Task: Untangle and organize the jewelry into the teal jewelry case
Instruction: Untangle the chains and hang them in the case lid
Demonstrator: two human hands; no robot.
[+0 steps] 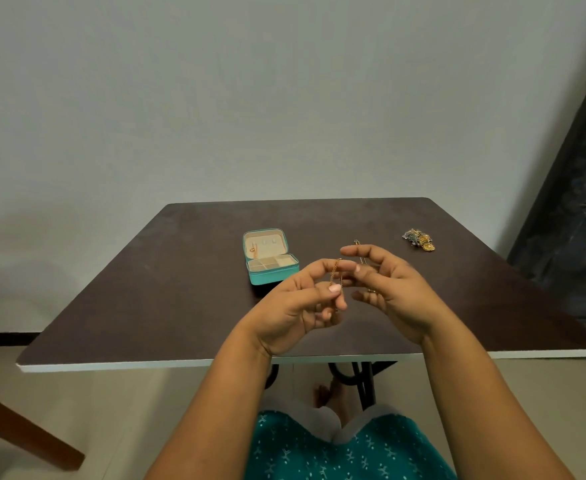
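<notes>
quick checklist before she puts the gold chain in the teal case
1. Case open: ok. The teal jewelry case lies on the table with its lid back.
2. Free compartment: ok. The tray sections look mostly bare; small pieces sit in the lid.
3. Chain held: ok. The left hand pinches the gold chain above the table.
4. Chain untangled: cannot tell. It is too thin to read.
5. Right hand grip: cannot tell. Its fingers curl beside the chain; contact is unclear.
6. Rest sorted: not ok. A jewelry pile and another chain lie outside the case.
</notes>
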